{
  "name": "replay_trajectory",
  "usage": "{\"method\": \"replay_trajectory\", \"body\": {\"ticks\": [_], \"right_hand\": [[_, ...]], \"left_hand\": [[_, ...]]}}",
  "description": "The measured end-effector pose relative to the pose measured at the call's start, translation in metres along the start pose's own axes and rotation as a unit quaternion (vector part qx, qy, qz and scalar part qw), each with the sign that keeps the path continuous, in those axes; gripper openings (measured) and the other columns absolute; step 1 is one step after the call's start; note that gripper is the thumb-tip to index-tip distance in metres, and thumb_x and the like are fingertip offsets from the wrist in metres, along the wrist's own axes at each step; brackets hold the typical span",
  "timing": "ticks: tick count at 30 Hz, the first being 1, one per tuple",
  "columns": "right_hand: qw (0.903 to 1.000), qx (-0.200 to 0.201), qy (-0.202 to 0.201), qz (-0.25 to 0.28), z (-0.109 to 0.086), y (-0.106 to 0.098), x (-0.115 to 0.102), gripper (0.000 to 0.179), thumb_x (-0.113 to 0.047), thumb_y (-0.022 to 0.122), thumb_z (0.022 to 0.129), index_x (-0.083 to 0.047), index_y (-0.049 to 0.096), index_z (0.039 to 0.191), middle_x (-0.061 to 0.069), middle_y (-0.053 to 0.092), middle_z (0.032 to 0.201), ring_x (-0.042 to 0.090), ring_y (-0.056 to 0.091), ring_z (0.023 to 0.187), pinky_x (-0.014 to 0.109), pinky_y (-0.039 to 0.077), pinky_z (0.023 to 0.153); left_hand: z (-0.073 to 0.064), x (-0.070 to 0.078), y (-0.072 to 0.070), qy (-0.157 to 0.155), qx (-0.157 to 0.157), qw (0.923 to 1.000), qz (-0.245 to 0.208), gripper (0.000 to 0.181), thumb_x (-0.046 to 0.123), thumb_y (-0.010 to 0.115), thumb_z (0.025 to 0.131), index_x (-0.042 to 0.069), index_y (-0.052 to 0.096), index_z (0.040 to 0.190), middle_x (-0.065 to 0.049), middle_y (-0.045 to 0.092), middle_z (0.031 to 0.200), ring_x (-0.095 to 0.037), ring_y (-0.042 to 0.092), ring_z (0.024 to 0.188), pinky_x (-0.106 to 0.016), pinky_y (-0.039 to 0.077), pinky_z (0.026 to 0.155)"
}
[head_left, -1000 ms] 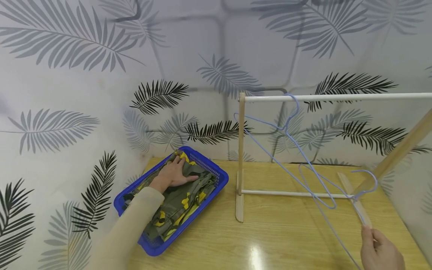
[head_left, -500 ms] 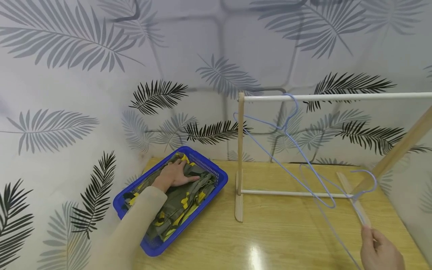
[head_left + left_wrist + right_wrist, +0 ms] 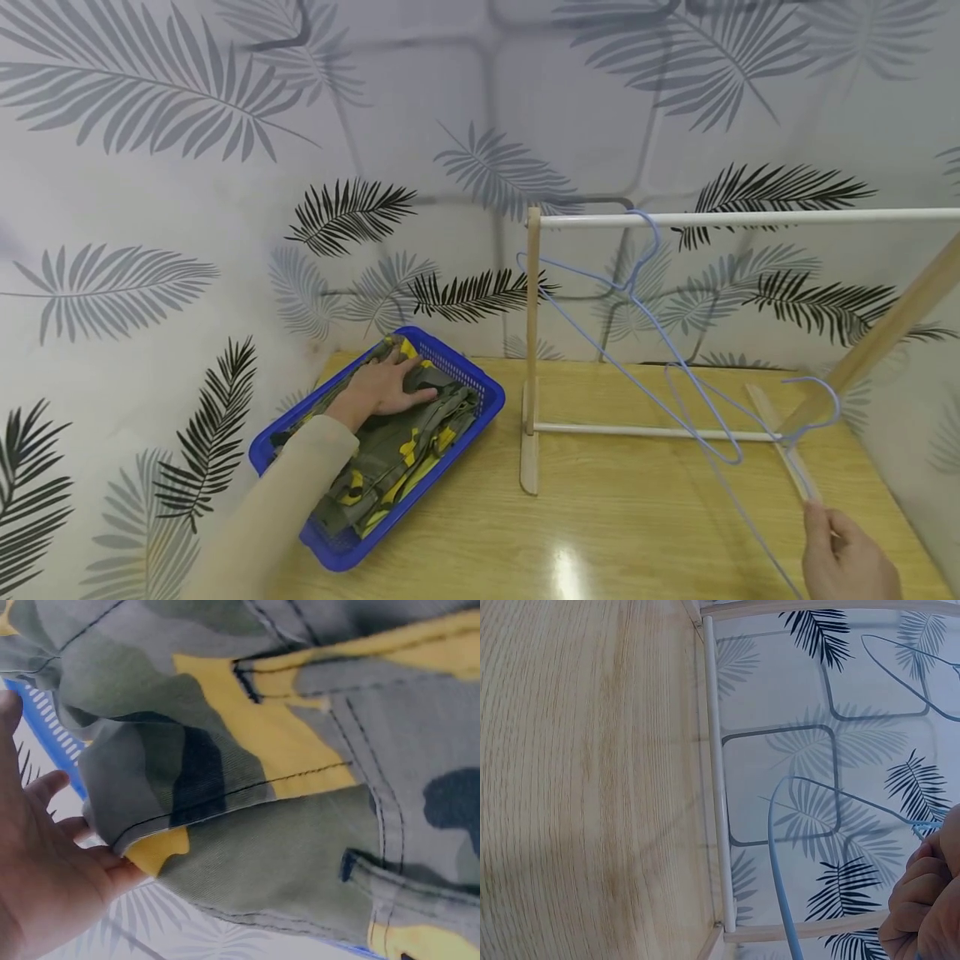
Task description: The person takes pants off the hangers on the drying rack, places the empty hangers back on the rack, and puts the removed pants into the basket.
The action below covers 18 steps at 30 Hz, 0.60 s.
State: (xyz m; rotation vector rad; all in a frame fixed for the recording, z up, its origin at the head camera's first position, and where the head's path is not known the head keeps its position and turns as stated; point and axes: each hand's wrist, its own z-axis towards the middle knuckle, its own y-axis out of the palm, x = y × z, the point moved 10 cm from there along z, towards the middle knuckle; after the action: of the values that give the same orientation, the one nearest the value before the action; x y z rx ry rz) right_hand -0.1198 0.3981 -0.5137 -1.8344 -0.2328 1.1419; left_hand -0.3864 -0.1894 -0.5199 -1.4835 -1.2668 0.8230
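My left hand (image 3: 384,390) lies on a camouflage garment (image 3: 390,442) in grey, green and yellow, its fingers spread and thumb out to the side. The garment fills a blue plastic basket (image 3: 491,396). Close up in the left wrist view, the fingertips touch a stitched edge of the cloth (image 3: 255,847). At the lower right of the head view, my right hand (image 3: 847,554) grips a blue wire hanger (image 3: 738,510) by one shoulder near the hook. In the right wrist view its fingers (image 3: 919,896) are curled round the hanger wire.
A clothes rack with a white top bar (image 3: 750,218) and wooden posts (image 3: 532,333) stands on the wooden table (image 3: 480,533). Another blue hanger (image 3: 663,329) hangs on the bar. Behind is a leaf-patterned wall (image 3: 420,125), which the basket sits close to.
My left hand has shifted slightly over the garment, forearm included. The right hand and its hanger stay nearly where they were.
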Motion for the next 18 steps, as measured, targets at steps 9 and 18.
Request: {"method": "replay_trajectory", "body": {"ticks": [9, 18], "right_hand": [[0.9999, 0.01, 0.001, 0.003, 0.0, -0.001, 0.001, 0.069, -0.054, 0.029, 0.111, 0.001, 0.066, 0.127, 0.001, 0.053, 0.052, 0.018, 0.043, 0.051, 0.036, 0.035, 0.051], [0.9997, 0.023, -0.001, 0.009, 0.0, -0.002, 0.002, 0.069, -0.055, 0.03, 0.111, 0.002, 0.068, 0.125, 0.001, 0.054, 0.051, 0.018, 0.043, 0.049, 0.036, 0.035, 0.05]], "left_hand": [[-0.015, 0.019, -0.026, 0.074, 0.058, 0.9948, 0.039, 0.082, 0.072, 0.048, 0.101, 0.025, 0.032, 0.167, -0.021, 0.024, 0.174, -0.056, 0.024, 0.158, -0.068, 0.025, 0.128], [-0.043, 0.053, -0.042, 0.156, 0.069, 0.9841, 0.051, 0.075, 0.059, 0.052, 0.106, 0.02, 0.034, 0.166, -0.018, 0.032, 0.172, -0.046, 0.035, 0.157, -0.064, 0.036, 0.124]]}}
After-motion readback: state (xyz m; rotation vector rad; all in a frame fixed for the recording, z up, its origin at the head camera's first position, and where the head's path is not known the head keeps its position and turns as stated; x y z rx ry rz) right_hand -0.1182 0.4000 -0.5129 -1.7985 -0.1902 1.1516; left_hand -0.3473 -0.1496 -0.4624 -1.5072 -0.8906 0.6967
